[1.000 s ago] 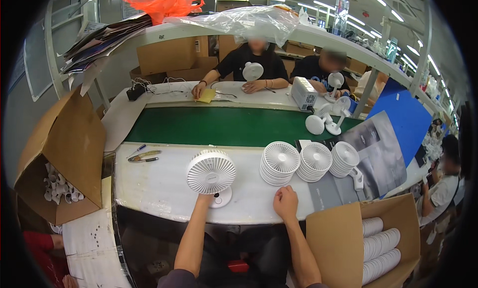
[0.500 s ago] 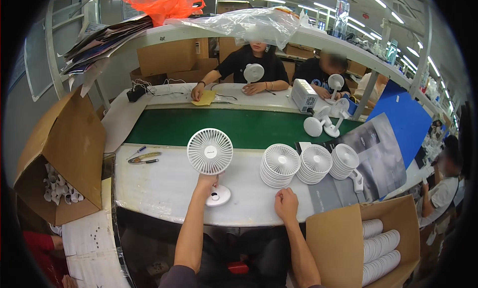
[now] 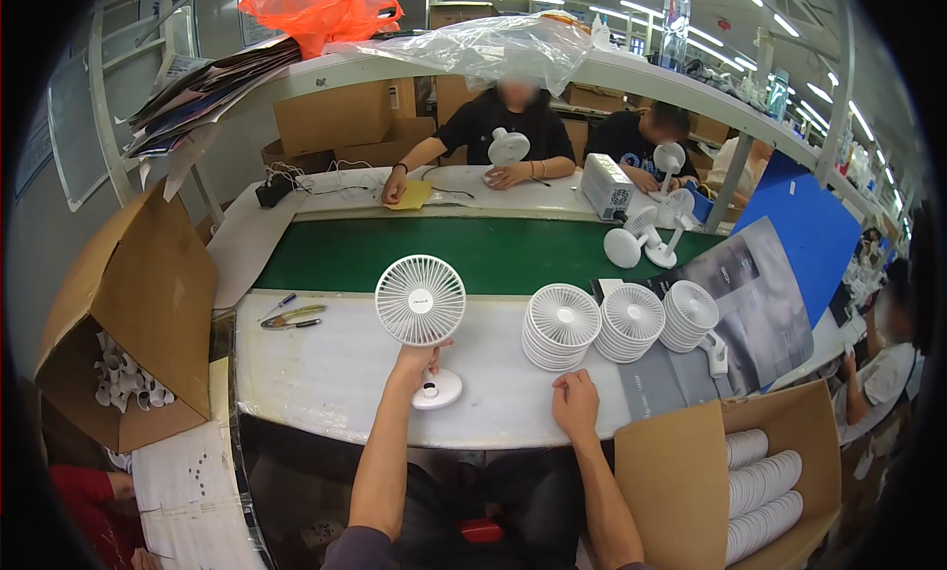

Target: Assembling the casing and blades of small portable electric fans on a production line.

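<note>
A small white desk fan (image 3: 421, 304) stands upright on its round base (image 3: 437, 390) near the front of the white table. My left hand (image 3: 418, 363) is wrapped round its neck just below the round grille, hiding most of the stem. One fingertip pokes out on the right of it. My right hand (image 3: 575, 404) rests on the table edge with its fingers curled in, and nothing shows in them. Just beyond it rises a stack of round white fan grilles (image 3: 561, 325). Two more stacks, a middle one (image 3: 631, 322) and a right one (image 3: 690, 316), stand alongside.
A green belt (image 3: 424, 252) crosses behind the table. Pliers (image 3: 292, 318) and a screwdriver (image 3: 278, 306) lie at the left. Cardboard boxes of white parts stand left (image 3: 148, 304) and right (image 3: 671, 481). Assembled fans (image 3: 651, 237) stand on the belt; two co-workers sit across it.
The whole view has shifted slightly. My left hand stays on the fan's neck, one fingertip now showing more to the right. Across the belt, a co-worker's fan head has turned a little.
</note>
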`<action>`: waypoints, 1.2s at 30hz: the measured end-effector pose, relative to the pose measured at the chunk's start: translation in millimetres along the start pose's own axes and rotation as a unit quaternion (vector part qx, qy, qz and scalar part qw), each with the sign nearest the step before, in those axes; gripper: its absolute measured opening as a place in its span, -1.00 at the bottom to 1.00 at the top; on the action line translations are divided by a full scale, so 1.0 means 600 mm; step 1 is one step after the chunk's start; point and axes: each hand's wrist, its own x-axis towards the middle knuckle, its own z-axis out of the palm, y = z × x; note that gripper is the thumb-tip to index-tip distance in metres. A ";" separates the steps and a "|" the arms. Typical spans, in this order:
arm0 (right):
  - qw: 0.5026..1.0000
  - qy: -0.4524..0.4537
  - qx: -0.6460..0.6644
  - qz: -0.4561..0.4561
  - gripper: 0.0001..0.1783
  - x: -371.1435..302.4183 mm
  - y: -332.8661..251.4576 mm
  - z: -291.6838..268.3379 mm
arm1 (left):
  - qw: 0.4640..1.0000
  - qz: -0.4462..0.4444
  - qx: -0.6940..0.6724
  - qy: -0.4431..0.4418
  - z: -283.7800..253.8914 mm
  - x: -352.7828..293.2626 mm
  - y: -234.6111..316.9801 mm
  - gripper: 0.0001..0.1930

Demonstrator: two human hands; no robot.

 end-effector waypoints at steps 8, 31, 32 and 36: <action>1.000 -0.011 -0.008 -0.003 -0.95 -0.010 -0.001 0.004 | 1.000 -0.005 -0.024 0.010 -0.010 -0.004 -0.002 -0.84; 1.000 0.008 -0.016 -0.021 -0.89 -0.006 -0.010 -0.018 | 0.802 0.055 -0.594 0.017 -0.087 -0.004 -0.197 -0.79; 1.000 -0.002 -0.009 -0.011 -0.88 -0.014 -0.016 -0.016 | 0.810 0.078 -0.580 -0.023 -0.103 -0.034 -0.210 -0.77; 0.999 -0.029 0.015 0.010 -0.87 -0.023 -0.021 -0.029 | 0.827 0.177 -0.501 -0.182 -0.249 -0.171 -0.288 -0.57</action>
